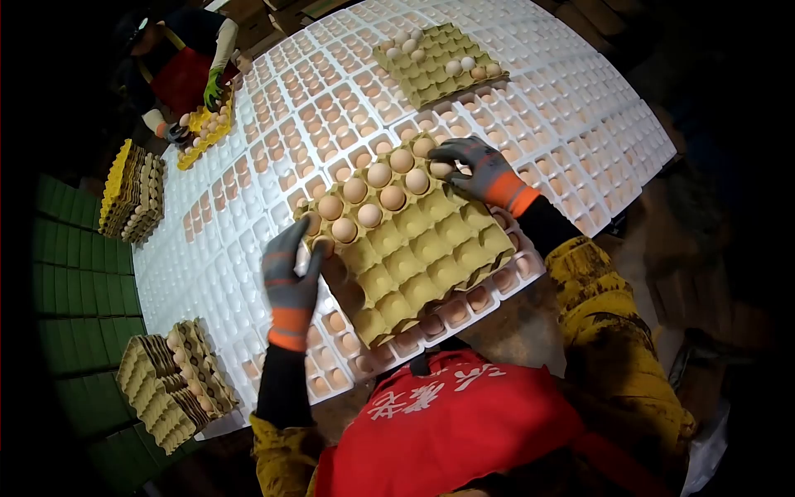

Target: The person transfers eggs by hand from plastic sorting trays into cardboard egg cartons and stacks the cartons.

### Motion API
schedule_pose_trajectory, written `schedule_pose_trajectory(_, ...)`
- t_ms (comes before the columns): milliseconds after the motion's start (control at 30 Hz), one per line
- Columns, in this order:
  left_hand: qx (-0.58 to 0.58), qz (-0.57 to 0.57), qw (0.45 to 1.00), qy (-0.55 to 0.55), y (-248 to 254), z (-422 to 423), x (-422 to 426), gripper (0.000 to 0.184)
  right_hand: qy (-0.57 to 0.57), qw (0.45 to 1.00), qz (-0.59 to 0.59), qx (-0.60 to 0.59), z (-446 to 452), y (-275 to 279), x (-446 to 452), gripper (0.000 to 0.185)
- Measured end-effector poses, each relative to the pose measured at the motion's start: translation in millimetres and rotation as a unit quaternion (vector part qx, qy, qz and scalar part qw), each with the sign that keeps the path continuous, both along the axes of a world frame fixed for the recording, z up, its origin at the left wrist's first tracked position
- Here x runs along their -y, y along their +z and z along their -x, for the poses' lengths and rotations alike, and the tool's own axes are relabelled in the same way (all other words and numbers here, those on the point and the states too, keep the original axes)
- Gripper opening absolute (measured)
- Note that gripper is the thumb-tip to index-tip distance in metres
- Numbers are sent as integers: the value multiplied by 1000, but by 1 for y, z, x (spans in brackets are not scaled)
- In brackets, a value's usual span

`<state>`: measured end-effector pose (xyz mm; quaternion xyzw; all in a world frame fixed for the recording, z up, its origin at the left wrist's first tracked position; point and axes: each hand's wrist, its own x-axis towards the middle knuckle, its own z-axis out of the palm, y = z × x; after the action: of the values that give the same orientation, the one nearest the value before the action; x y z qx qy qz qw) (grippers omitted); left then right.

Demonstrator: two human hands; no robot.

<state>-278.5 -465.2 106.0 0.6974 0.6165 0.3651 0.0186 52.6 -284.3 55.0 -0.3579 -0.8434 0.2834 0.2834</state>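
Left hand [291, 277] and right hand [484, 172] are curving around end eggs [439, 169] on the tray [406, 257], grip firmness unclear; uneven squeezing is risking cracks

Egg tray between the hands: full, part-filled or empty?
Part-filled: the tray holds eggs in its two far rows; the rest is bare.

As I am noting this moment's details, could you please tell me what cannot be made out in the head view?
In the head view:
Whatever lies under the near egg tray: hidden by the tray.
Part of the egg at the right hand: covered by that hand.
Co-worker's green-gloved hand: too small to tell its grip.
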Motion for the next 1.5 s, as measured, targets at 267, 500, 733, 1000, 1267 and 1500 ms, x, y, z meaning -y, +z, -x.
schedule_pose_trajectory(267, -199, 140, 969, -31, -35, -95, -93, 40, -21, 956, 270, -111, 22, 28, 5, 44)
schedule_pose_trajectory(500, 329, -9, 938, -104, -64, -40, -105, 35, 11, 997, 65, 26, 29, 18, -5, 52)
schedule_pose_trajectory(733, -244, 268, 932, 18, -5, -92, -138, 49, 47, 926, 320, -196, 2, 42, -46, 42)
schedule_pose_trajectory(1000, -210, 257, 942, 47, 20, -93, -140, 41, -4, 935, -59, 351, 47, 39, -58, 50)
schedule_pose_trajectory(1267, -286, 259, 922, -10, -35, -99, -184, 33, -75, 996, -45, -22, 14, 9, -23, 51)
schedule_pose_trajectory(1500, -99, 167, 981, -8, -5, -75, -127, 44, -169, 934, 204, -238, 31, 61, 63, 40)
